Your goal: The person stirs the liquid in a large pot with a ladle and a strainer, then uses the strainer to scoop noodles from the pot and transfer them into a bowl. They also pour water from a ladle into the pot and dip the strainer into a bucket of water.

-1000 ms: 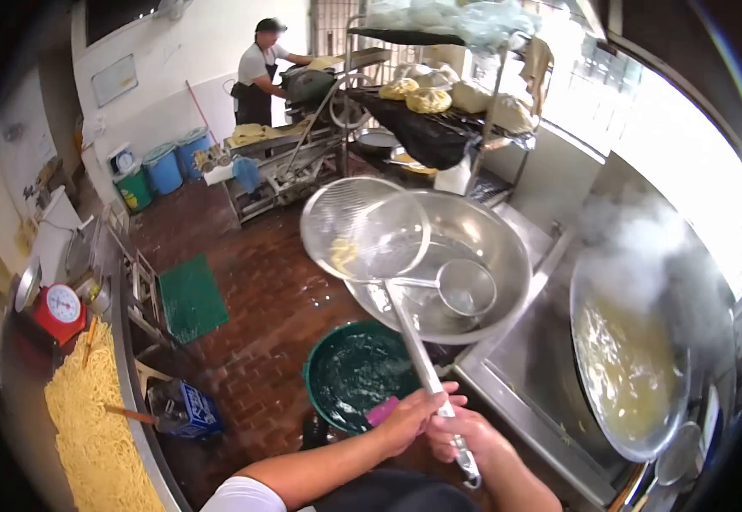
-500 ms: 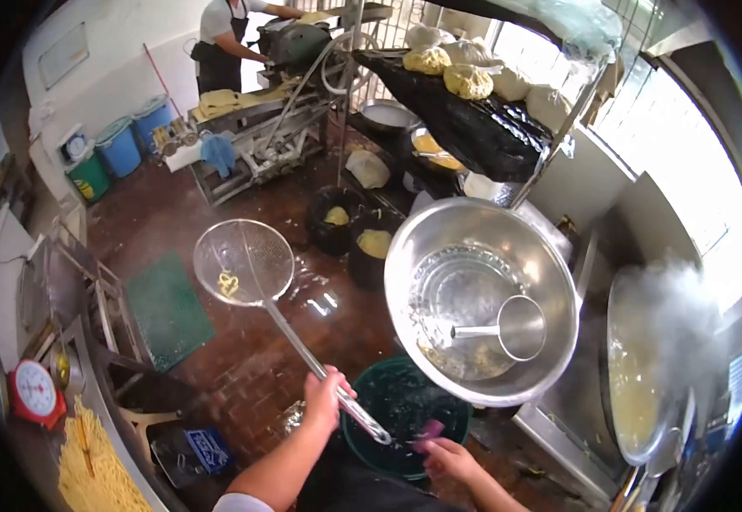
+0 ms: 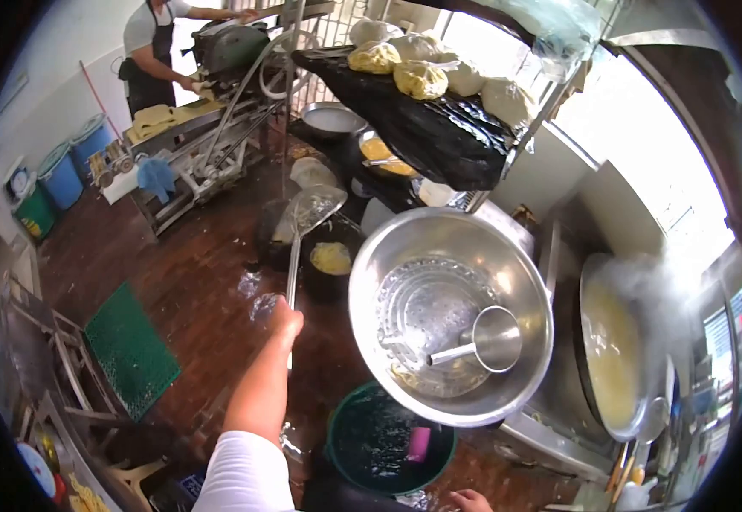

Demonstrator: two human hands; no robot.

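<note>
My left hand [image 3: 286, 322] is closed around the long metal handle of a wire-mesh skimmer [image 3: 318, 205]. The skimmer's head is tipped over the dark tubs beyond, and one of these holds a yellowish lump [image 3: 331, 258]. At the bottom edge my right hand [image 3: 471, 501] shows only in part, with its fingers apart and nothing seen in them. Near it, a pink cup-like object [image 3: 420, 444] lies in the water of a green tub [image 3: 337, 456]. Above the tub is a large steel basin [image 3: 367, 273] of water with a metal dipper [image 3: 497, 340] inside.
On the right, a big pan [image 3: 588, 341] of yellowish liquid steams. Bagged lumps [image 3: 422, 78] sit on a black-covered shelf [image 3: 465, 162]. A co-worker [image 3: 151, 60] stands at a machine [image 3: 230, 51] at the back left. A green mat [image 3: 132, 350] lies on the floor.
My left hand has swung the skimmer forward and right, toward the dark tubs. My right hand has let go of the pink object and moved down toward the frame's bottom edge.
</note>
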